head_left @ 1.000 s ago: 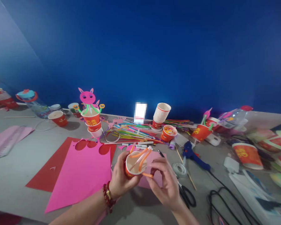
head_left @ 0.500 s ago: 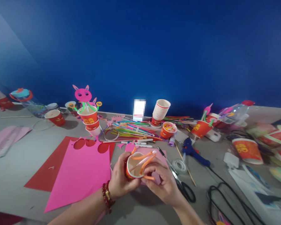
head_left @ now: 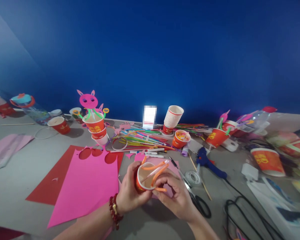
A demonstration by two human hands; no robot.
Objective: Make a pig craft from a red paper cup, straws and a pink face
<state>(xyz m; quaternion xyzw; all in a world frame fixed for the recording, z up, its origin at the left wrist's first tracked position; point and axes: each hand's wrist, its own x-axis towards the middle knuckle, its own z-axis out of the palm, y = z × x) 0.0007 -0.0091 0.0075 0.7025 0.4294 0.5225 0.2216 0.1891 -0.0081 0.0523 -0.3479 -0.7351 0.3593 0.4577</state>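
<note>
My left hand, with a red bead bracelet at the wrist, is wrapped round a red paper cup. The cup's open mouth is tipped toward me. Bent orange pipe cleaners stand at its rim, and a thin pale stick slants across the opening. At the cup's right side, my right hand is closed with its fingertips on an orange pipe cleaner by the rim. The exact pinch point is partly hidden behind the fingers. Beneath the hands lies a light pink sheet.
Pink paper with cut-out holes lies left over red paper. Right are scissors, clear tape and a blue glue gun with a looping cord. Behind stand a decorated cup figure, stacked cups and loose pipe cleaners.
The cup and both hands have shifted very slightly to the right in the picture. Things on the right side of the table also appear a little further right. Both grips look the same.
</note>
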